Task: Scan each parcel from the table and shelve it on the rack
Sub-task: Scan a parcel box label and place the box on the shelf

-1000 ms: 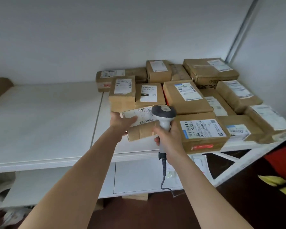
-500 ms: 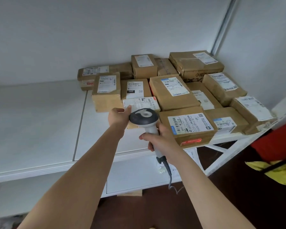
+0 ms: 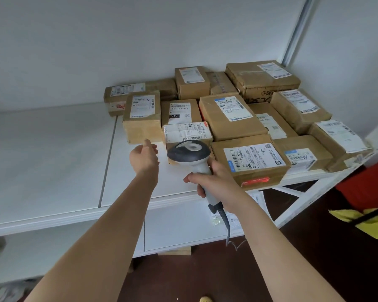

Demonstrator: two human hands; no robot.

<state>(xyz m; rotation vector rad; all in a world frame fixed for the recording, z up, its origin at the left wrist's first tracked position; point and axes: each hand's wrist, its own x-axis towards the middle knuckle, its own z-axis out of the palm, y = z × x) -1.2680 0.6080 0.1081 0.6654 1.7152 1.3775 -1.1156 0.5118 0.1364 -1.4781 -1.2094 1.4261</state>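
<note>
Released, the white-labelled brown parcel lies shelved; left hand relaxed, empty.

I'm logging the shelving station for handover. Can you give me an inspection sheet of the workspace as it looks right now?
Surface: white rack shelf, left half bare.
Job's things: brown parcels packed on the right half; newest parcel at the front row's left end.
Clutter: yellow and red items at the right edge, unidentifiable.
Hands: left hand empty, beside the newest parcel; right hand grips the scanner.
Cables: scanner cord hangs toward the floor.
Surroundings: white wall, lower shelf, dark floor.
</note>
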